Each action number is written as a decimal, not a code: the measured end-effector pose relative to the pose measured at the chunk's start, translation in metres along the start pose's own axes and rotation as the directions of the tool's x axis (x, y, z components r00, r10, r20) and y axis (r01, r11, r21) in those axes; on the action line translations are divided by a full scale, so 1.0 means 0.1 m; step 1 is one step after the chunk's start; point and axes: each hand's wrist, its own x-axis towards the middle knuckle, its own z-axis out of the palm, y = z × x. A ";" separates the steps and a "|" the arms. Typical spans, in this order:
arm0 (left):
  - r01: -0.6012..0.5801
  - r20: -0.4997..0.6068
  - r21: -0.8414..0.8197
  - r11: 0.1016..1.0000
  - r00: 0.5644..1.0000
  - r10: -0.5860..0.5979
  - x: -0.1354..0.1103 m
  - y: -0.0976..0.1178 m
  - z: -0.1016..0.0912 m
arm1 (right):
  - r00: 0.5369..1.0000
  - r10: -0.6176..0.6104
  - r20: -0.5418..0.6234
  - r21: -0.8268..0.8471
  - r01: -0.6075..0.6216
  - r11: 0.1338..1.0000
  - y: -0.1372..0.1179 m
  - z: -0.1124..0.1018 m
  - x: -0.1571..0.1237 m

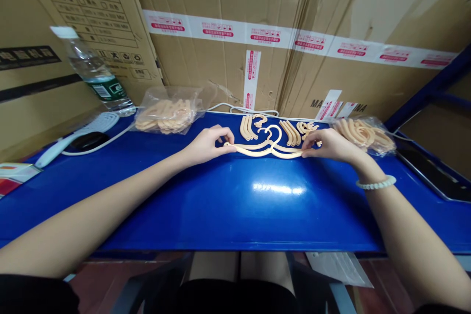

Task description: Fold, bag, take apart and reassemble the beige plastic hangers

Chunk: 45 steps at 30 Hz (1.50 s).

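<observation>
Behind the glossy blue tabletop's (184,206) rear left corner, a brown printed cardboard panel (91,14) shows "V6" above a table of blurred lines with tick boxes, plus a recycling sign; Chinese characters, apparently 电脑机箱, stand on a black band (33,57) farther left. Past the rear edge, a large brown cardboard box (221,66) reads "MA" and "NA" around white tape strips (328,104). The strips' red print and the clear plastic bottle's (93,71) green barcoded label (109,89) are illegible.
</observation>
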 end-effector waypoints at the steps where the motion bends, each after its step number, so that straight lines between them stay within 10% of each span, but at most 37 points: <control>1: -0.039 0.014 0.065 0.997 0.999 0.039 0.00 -0.01 -0.01 | 1.000 0.005 0.011 -0.015 -0.005 1.000 -0.02 0.00 0.00; 15: -0.249 0.149 0.275 0.929 0.965 0.214 -0.01 -0.09 0.00 | 0.993 0.005 0.114 -0.123 0.009 0.992 -0.09 0.04 0.02; 45: -0.173 0.080 0.301 0.938 0.984 0.156 -0.06 -0.14 0.14 | 0.971 0.208 0.117 -0.303 -0.165 0.939 -0.10 0.04 0.00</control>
